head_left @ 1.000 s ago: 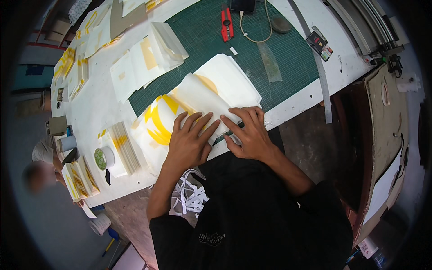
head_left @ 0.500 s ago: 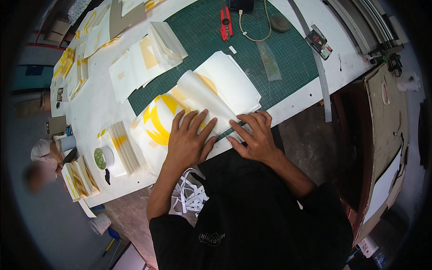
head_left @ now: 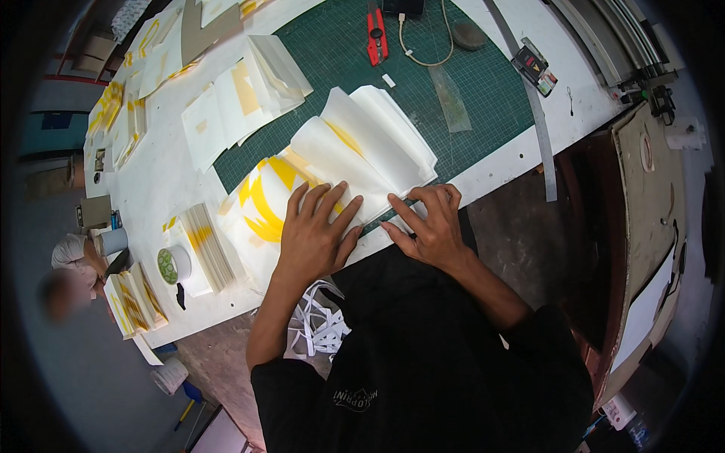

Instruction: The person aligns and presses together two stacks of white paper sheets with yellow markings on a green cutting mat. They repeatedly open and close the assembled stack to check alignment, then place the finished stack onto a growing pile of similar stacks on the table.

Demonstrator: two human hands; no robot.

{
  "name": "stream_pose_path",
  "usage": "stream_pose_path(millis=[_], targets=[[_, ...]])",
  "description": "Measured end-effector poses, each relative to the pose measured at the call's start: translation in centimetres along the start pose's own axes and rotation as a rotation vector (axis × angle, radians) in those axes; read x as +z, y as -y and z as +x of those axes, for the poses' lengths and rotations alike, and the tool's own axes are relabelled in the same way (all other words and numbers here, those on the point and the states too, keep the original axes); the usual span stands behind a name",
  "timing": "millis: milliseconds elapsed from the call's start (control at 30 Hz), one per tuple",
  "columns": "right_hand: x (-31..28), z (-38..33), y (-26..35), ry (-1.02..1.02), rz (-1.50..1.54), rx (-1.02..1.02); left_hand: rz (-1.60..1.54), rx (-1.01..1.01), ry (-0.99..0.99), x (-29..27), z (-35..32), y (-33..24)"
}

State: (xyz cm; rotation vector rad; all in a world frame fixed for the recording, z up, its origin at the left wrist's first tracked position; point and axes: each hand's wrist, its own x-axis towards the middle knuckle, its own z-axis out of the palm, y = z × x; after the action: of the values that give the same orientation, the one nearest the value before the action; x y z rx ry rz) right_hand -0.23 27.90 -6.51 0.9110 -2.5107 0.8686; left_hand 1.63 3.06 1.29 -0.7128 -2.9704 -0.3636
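An open stack of bound white sheets (head_left: 411,140) lies on the green cutting mat (head_left: 491,106), at the table's near edge. Its left part (head_left: 260,200) bears a yellow pattern. Two sheets bow upward in the middle, the front one a curled page (head_left: 321,143). My left hand (head_left: 317,226) rests with spread fingers on the left part, beside the fold. At the near corner of the right part is my right hand (head_left: 432,230). Its index fingertip touches the sheets' edge, the thumb stands apart below, and the other fingers are bent.
Beyond the stack lie a red cutter (head_left: 376,38), a cable (head_left: 451,45) and a clear strip (head_left: 451,98). A metal ruler (head_left: 542,143) overhangs the right edge. Leftward stand folded paper bundles (head_left: 208,245), a tape roll (head_left: 175,264) and more sheets (head_left: 219,113). Another person (head_left: 75,264) is far left.
A second sheet has risen into a curve behind the first, and the curled page has shifted slightly left. My right index finger has moved a little; my left hand stays in place.
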Motion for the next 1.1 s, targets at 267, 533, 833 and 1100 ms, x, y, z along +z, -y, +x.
stream_pose_path(millis=[267, 533, 833, 1100], targets=[[-0.14, -0.01, 0.08, 0.004, -0.010, 0.003, 0.004, -0.001, -0.003, 0.01, 0.02, -0.02], [-0.38, 0.03, 0.00, -0.003, -0.027, 0.009, 0.011, 0.002, 0.000, 0.01, 0.09, -0.03], [-0.40, -0.21, -0.42, -0.017, -0.051, 0.026, 0.017, -0.001, 0.004, 0.13, 0.05, -0.03], [-0.46, -0.19, -0.42, -0.004, -0.050, 0.028, 0.017, 0.001, 0.000, 0.22, -0.03, 0.05]])
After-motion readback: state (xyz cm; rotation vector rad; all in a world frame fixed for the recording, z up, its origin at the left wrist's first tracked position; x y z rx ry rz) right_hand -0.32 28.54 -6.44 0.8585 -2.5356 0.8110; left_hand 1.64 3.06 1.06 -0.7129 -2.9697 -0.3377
